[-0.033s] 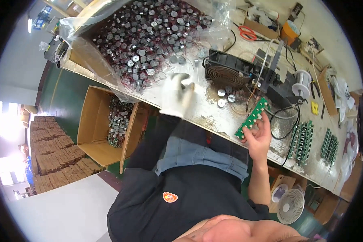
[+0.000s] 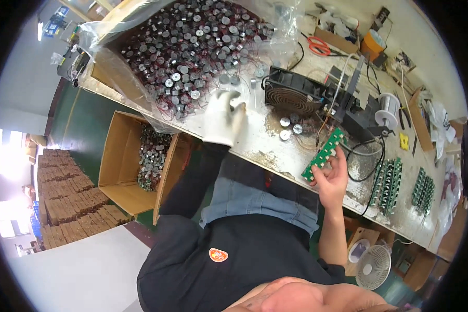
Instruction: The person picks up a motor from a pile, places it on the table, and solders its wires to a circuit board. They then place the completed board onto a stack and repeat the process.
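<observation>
One-handed, grips green circuit board (image 2: 323,152) by its edges, likely to bare its face, in right hand (image 2: 333,179); holds left hand (image 2: 222,119) half-open near metal discs (image 2: 184,69).

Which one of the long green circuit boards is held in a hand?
The long green circuit board in the bare right hand; the other green boards sit in groups on the whitish worktop farther right, untouched.

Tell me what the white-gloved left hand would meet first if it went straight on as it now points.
Probably the small, round, silver metal parts beyond the left hand; depth is unclear.
</observation>
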Motion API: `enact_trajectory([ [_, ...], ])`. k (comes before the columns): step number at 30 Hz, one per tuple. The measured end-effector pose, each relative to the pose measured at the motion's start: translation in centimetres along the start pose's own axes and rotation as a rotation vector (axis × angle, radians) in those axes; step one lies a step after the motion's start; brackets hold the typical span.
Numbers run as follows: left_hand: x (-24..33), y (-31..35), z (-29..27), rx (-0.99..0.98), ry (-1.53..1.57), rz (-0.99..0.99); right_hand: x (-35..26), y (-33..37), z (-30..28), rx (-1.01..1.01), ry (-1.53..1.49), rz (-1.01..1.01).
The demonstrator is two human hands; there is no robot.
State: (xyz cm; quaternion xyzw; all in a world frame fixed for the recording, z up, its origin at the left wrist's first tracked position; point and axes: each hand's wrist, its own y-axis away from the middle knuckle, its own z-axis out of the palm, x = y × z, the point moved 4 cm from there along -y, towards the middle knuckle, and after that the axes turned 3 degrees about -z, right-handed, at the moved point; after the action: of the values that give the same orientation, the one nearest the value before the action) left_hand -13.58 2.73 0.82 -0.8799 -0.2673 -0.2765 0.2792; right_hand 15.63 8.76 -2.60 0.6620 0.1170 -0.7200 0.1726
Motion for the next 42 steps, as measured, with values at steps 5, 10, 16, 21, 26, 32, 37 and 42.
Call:
enact_trajectory([
  [5, -1.6, -6.4, 0.1, -0.08, -0.254, 0.067, -0.1, 0.0, 0.3, -0.012, -0.023, -0.01],
  [10, -0.8, -8.6, 2.2, -0.317, -0.525, -0.078, 0.0, 0.1, 0.3, -0.012, -0.014, -0.035],
  [16, -1.5, -7.2, 2.7, -0.338, -0.407, -0.077, -0.2, 0.1, 0.3, -0.03, -0.016, -0.045],
  [21, -1.9, -2.2, 0.5, -0.138, -0.182, -0.045, -0.3, 0.0, 0.4, -0.031, -0.016, -0.045],
  [26, -2.9, 0.8, -0.6, -0.108, 0.173, -0.175, -0.4, -0.2, 0.4, -0.036, -0.024, -0.038],
  [32, -3.9, 0.8, -1.2, -0.021, 0.325, -0.28, -0.2, -0.1, 0.2, -0.038, -0.034, -0.032],
  [37, -2.5, 1.3, -2.2, -0.063, 0.661, -0.452, -0.2, 0.0, 0.2, -0.052, -0.049, -0.038],
  [42, -0.2, 3.2, -1.9, -0.205, 0.814, -0.414, -0.4, -0.2, 0.2, -0.06, -0.067, -0.036],
])
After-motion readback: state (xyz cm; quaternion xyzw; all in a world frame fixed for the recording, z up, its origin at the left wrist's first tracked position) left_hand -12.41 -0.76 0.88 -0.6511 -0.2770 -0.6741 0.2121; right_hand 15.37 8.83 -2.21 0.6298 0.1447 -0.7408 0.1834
